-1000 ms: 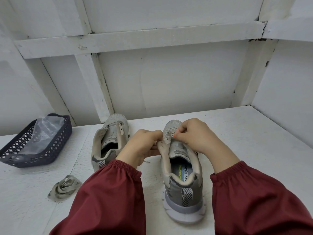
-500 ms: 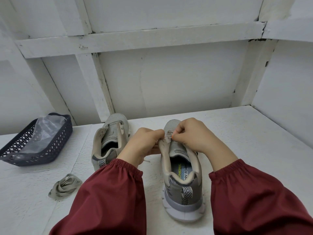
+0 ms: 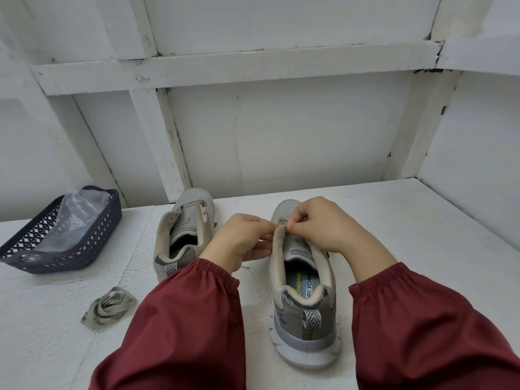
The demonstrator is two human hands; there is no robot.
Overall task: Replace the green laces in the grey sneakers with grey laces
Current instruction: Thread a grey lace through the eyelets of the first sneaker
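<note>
Both hands meet at one spot on the shoe (image 3: 304,305), at the top end of its left eyelet flap. The left hand (image 3: 242,237) is curled, thumb and forefinger pinching the flap's edge from the outside. The right hand (image 3: 323,223) reaches over the tongue, its fingers bunched and its thumb and forefinger nipped on the same flap end, nail to nail with the left. Whether a lace also lies between those fingertips cannot be told, because the knuckles hide it.

The shoe stands upright on the table (image 3: 422,249), heel toward the person and toe beyond the grip. The right hand covers most of the toe and the eyelets on that side. No lace shows across the tongue below the grip.

Just left of the grip, past the left hand, stands the other shoe (image 3: 183,235), also heel-near, unlaced, flaps spread. The left wrist and its red sleeve (image 3: 197,319) cover that shoe's near right corner. A thin pale strand (image 3: 244,267) lies on the table under the left wrist, between the shoes.

Well left of the grip and nearer the person lies a lace bundle (image 3: 108,308), loosely coiled, dull grey-green. Farther left sits a dark lattice basket (image 3: 28,249) with a clear plastic bag (image 3: 78,209) in it. A white framed wall (image 3: 281,136) rises just behind both toes.
</note>
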